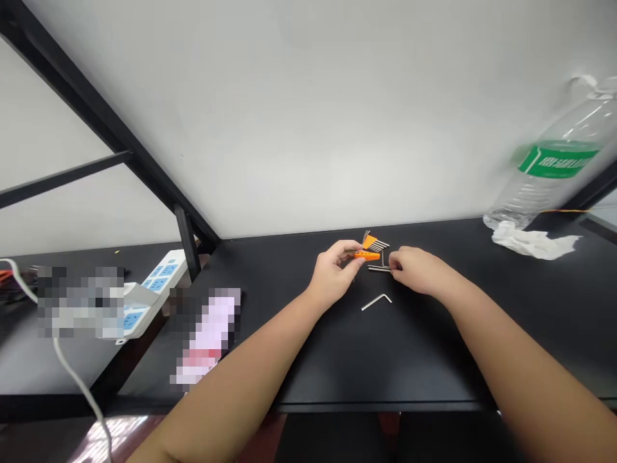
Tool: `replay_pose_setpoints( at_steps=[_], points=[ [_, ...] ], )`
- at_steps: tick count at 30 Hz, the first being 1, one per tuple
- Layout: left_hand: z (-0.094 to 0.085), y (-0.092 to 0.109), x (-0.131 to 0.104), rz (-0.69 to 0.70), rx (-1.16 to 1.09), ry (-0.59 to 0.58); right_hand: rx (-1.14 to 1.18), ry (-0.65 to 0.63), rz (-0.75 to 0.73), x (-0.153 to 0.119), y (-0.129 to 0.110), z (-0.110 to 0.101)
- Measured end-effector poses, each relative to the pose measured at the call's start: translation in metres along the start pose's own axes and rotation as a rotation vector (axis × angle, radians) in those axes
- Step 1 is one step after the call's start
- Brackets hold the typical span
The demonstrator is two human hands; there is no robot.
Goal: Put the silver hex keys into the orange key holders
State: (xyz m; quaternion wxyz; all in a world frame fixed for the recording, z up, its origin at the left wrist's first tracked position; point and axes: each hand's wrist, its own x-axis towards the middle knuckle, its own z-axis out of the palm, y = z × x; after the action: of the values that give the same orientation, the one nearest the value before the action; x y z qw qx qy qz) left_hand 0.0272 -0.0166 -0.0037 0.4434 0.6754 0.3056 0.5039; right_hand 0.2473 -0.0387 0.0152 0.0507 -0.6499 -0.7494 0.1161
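My left hand (pixel 337 267) is closed on an orange hex key holder (pixel 367 256) with a row of holes along its side. Just behind it lies a second orange holder (pixel 370 242) with several metal hex keys fanned out of it. My right hand (pixel 413 269) is closed, its fingertips on the end of a hex key (pixel 379 268) low over the table; the fingers partly hide it. Nearer to me, a loose L-shaped hex key (pixel 375 301) lies apart from both hands.
The black table (pixel 366 360) meets a white wall behind. At the right stand a large clear bottle (pixel 549 161) with a green label and a crumpled tissue (pixel 533 243). A white power strip (pixel 157 283) and a blurred pink item (pixel 212 331) are on the left, near a black metal frame (pixel 96 109).
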Motion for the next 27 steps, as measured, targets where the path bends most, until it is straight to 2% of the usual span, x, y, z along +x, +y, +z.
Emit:
replay_pose_setpoints(
  at_steps=[5,12,16,20,24,27],
  points=[
    [-0.003,-0.007,0.001,-0.027,0.077,-0.014,0.025,-0.085,0.077,-0.004,-0.007,-0.004],
    [-0.009,-0.012,0.007,-0.005,0.145,0.025,0.347,-0.036,0.003,-0.007,-0.002,-0.009],
    [-0.010,-0.009,0.008,-0.007,0.195,0.041,0.514,0.098,-0.177,-0.013,-0.014,-0.015],
    [-0.010,-0.008,0.006,0.033,0.265,0.026,0.475,0.292,-0.313,-0.017,-0.026,-0.016],
    [-0.010,-0.008,0.004,0.060,0.313,0.028,0.416,0.327,-0.365,-0.018,-0.031,-0.012],
    [-0.010,-0.007,0.004,0.096,0.344,-0.013,0.424,0.341,-0.382,-0.019,-0.030,-0.010]
  ],
)
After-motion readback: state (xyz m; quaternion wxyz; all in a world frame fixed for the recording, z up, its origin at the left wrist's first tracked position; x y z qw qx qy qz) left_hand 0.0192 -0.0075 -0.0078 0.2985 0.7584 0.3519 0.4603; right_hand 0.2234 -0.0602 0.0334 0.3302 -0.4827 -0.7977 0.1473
